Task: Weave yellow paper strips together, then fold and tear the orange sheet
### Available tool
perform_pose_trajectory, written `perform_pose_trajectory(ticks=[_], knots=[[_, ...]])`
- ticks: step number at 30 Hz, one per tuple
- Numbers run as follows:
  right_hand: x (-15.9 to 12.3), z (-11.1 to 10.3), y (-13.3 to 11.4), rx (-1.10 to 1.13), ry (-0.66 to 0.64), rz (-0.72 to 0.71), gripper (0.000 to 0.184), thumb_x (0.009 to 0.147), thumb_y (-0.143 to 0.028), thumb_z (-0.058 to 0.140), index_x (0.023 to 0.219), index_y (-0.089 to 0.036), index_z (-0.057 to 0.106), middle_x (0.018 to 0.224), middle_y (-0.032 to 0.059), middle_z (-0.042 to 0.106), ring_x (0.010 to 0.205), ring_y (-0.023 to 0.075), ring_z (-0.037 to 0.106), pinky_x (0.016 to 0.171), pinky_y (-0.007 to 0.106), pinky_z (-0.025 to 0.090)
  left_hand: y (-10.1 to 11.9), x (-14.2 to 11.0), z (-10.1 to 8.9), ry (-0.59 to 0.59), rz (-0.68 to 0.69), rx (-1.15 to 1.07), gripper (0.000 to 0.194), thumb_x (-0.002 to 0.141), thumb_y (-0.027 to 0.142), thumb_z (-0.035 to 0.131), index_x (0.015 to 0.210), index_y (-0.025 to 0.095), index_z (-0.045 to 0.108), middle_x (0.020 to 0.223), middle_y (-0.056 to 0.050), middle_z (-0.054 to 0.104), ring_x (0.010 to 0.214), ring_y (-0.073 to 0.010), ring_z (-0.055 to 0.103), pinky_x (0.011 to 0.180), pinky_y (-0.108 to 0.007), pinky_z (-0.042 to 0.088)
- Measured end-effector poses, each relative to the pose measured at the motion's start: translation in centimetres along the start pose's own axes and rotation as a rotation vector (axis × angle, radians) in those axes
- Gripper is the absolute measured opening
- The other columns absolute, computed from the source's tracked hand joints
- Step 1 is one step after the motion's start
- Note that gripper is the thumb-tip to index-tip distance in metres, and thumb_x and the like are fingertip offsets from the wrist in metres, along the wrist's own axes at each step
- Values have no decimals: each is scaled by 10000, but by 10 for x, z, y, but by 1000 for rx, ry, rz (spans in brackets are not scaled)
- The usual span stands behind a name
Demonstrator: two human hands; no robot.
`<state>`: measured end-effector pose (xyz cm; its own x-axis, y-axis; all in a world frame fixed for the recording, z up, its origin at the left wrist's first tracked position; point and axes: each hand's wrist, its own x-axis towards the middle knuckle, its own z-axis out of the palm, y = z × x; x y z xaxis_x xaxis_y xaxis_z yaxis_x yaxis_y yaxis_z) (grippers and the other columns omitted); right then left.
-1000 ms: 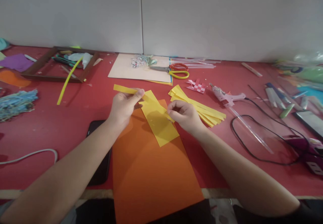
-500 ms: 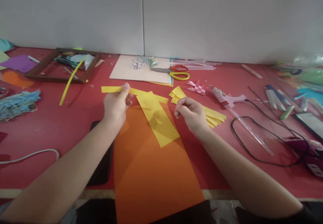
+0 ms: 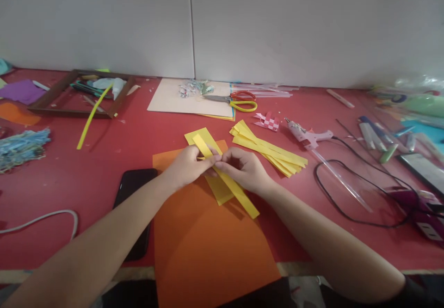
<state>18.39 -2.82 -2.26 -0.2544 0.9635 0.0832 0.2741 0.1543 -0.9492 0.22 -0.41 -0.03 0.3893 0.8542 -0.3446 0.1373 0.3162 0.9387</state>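
Observation:
A long yellow paper strip slants across the middle, raised above the sheets under it. My left hand pinches it near its upper part, thumb on top. My right hand meets the left at the strip, with thumb and forefinger closed on its edge. Beneath lies a wider yellow paper piece, partly covered by the strip and my hands. That piece rests on a large orange sheet, which hangs over the table's front edge. Right of my hands is a fanned pile of yellow strips.
Scissors lie on pale sheets at the back. A pink glue gun with a looping black cord is at right. Left are a black phone, a brown frame with tools and a blue fringed bundle.
My left hand has moved right with the strip, which has turned from nearly level to a steep slant. My right hand has come left and taken hold of it too.

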Motion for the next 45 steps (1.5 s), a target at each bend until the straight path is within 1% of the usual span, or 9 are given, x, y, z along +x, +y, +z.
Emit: perform_pose_trajectory(ticks=[4, 10, 15, 26, 29, 32, 35, 41, 45], knots=[[3, 0, 2, 254, 6, 44, 257, 823, -412, 733, 895, -214, 586, 778, -4, 668, 652, 118, 615, 596, 247, 459, 3, 0, -2, -40, 71, -163, 381, 773, 393, 780, 1012, 152, 607, 934, -49, 686, 659, -137, 700, 702, -318, 591], [8, -10, -2, 604, 32, 146, 330, 772, -430, 791, 879, -211, 568, 717, -34, 659, 595, 117, 666, 570, 239, 492, 6, 0, -6, -57, 223, -256, 446, 753, 222, 750, 1149, 197, 546, 1176, -80, 655, 813, -172, 725, 691, -303, 584], [6, -10, -3, 644, -7, 168, 330, 770, -402, 804, 846, -210, 547, 662, -53, 637, 573, 116, 676, 514, 214, 459, 4, 3, -4, 30, 333, -299, 438, 727, 166, 752, 1102, 180, 526, 1150, -104, 708, 969, -196, 699, 739, -291, 579], [3, -11, -4, 612, -105, 211, 294, 802, -333, 786, 828, -213, 518, 637, -56, 654, 559, 122, 683, 563, 228, 507, 9, 4, -8, 220, 368, -338, 372, 740, 209, 729, 1025, 212, 491, 971, -32, 750, 864, -159, 695, 712, -274, 574], [2, -11, -6, 702, -124, 262, 263, 830, -371, 750, 846, -216, 539, 661, -47, 646, 604, 143, 701, 607, 262, 544, 7, 3, -10, 124, 347, -318, 349, 760, 227, 723, 1039, 222, 515, 963, -12, 740, 875, -156, 690, 770, -291, 560], [2, -11, -10, 765, -163, 349, 284, 825, -421, 738, 857, -211, 551, 707, -8, 663, 671, 179, 714, 623, 298, 566, 3, 3, -10, -50, 339, -282, 264, 801, 283, 723, 981, 212, 543, 944, -21, 741, 880, -157, 690, 845, -314, 530], [2, -11, -13, 799, -170, 374, 308, 777, -400, 787, 828, -203, 555, 718, -13, 643, 646, 160, 688, 581, 276, 549, 0, 3, -10, -188, 327, -208, 206, 856, 323, 699, 967, 209, 568, 955, -30, 736, 895, -155, 682, 869, -309, 504], [4, -12, -12, 777, -156, 361, 315, 709, -310, 846, 802, -202, 565, 684, -60, 577, 538, 80, 561, 522, 220, 487, 1, 2, -9, -181, 351, -196, 173, 826, 285, 740, 886, 191, 607, 961, -8, 654, 898, -115, 631, 829, -237, 481], [5, -11, -8, 768, -82, 349, 338, 687, -305, 858, 825, -209, 565, 695, -60, 575, 570, 78, 550, 524, 200, 445, 5, 2, -8, -82, 167, -345, 228, 789, 288, 765, 929, 189, 617, 978, -11, 623, 901, -129, 627, 852, -288, 524]])
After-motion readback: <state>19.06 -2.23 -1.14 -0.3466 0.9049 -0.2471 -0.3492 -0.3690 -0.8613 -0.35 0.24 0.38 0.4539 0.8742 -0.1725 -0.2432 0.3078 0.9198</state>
